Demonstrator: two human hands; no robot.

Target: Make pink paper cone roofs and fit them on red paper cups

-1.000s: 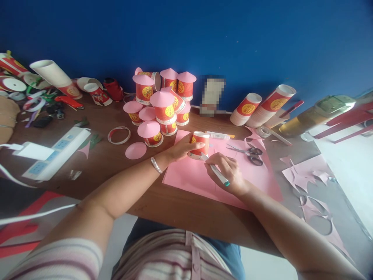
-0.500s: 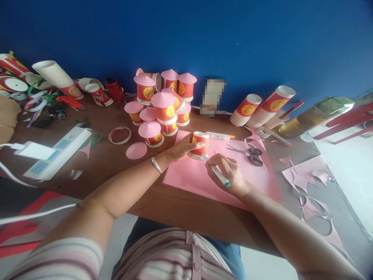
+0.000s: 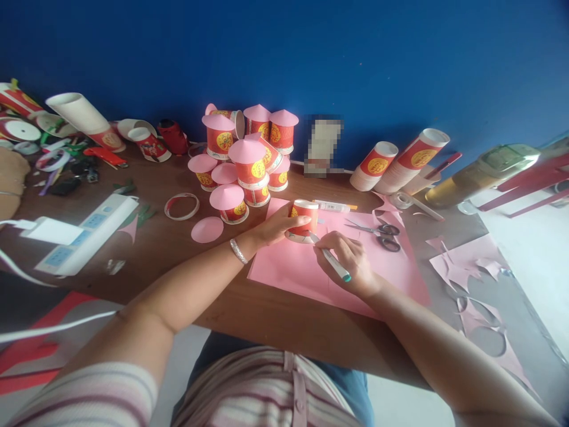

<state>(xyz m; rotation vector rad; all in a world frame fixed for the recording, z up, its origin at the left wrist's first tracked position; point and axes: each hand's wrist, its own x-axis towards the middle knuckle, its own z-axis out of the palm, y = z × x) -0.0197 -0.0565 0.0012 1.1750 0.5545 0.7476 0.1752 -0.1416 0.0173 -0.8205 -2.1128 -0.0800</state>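
My left hand (image 3: 280, 226) is wrapped round a red paper cup (image 3: 306, 211) with a white band near its lower edge, thumb across its front. Dark marks show on that band. My right hand (image 3: 347, 258) grips a white marker (image 3: 334, 264) with a green end, and its tip meets the lower part of the cup. Under both hands lies a pink paper sheet (image 3: 284, 267). Left of the cup stand several red cups with pink cone tops (image 3: 247, 152), some stacked on others. A flat pink disc (image 3: 207, 229) rests in front of them.
Scissors (image 3: 386, 236) and a glue tube (image 3: 331, 206) lie on the pink sheet. Stacked cups (image 3: 418, 157) and a bottle (image 3: 484, 172) stand at the back right. Pink scraps (image 3: 462, 267) are at the right; a power strip (image 3: 89, 231) and tape ring (image 3: 181, 206) at the left.
The view has shifted very slightly. The cup seems turned a little in my left hand, with the marker tip still at its lower band.
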